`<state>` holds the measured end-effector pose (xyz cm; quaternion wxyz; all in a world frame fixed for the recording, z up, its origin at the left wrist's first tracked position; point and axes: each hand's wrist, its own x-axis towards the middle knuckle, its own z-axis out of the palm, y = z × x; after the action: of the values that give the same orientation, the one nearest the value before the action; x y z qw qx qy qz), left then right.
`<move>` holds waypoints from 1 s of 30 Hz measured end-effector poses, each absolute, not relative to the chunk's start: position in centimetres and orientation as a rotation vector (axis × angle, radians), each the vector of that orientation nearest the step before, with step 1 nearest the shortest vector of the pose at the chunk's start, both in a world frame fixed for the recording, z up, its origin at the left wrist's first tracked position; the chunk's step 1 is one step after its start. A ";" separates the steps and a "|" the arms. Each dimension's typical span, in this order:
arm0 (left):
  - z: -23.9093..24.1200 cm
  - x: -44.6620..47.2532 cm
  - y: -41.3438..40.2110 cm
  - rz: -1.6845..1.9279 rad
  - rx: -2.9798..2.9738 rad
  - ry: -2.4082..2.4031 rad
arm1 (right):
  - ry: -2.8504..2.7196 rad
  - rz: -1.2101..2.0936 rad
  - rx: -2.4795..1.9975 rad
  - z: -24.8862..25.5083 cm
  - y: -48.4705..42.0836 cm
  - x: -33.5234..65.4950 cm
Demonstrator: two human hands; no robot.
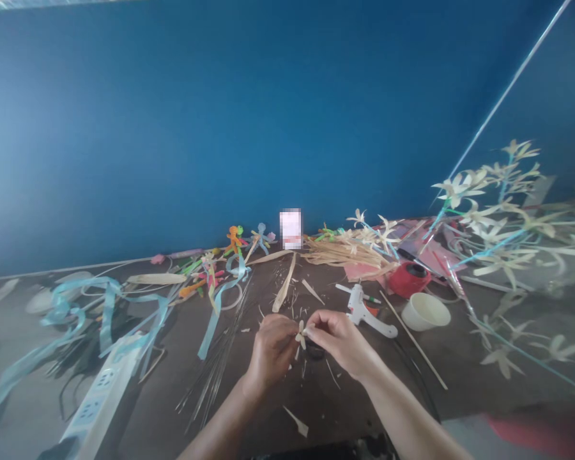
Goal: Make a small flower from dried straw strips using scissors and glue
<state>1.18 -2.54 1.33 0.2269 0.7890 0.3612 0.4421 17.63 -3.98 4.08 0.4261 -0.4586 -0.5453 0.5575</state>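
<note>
A small cream-coloured flower (300, 335) with narrow petals is held up between my two hands over the dark table. My left hand (274, 345) pinches it from the left, fingers curled. From the other side my right hand (338, 338) grips a petal at the flower's right edge between thumb and forefinger. Beneath the hands a dark round object (315, 350) is partly hidden. Just beyond my right hand lies a white glue gun (367, 313). Pale husk strips (283, 291) and small scraps are scattered in front of my hands.
To the left are a power strip (98, 396), light-blue ribbon (110, 313) and a bundle of thin wires (215, 364). On the right stand a cream cup (425, 312), a red container (409, 279) and finished-looking flower stems (508, 217). A thin stick (414, 342) lies near the cup.
</note>
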 end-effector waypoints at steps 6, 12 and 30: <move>1.4 1.1 -2.8 1.166 2.051 0.929 | -1.334 1.366 -1.157 3.8 -4.0 17.4; 1.5 1.3 -3.0 1.143 1.884 0.973 | -1.252 1.427 -1.098 3.6 -4.2 17.1; 1.2 1.7 -3.3 1.172 1.656 1.048 | -1.177 1.461 -1.038 3.4 -4.3 17.1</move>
<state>1.71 -3.28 1.18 0.4161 0.6595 0.4174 0.4666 17.08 -4.33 3.38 0.4786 -0.4250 -0.4820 0.5983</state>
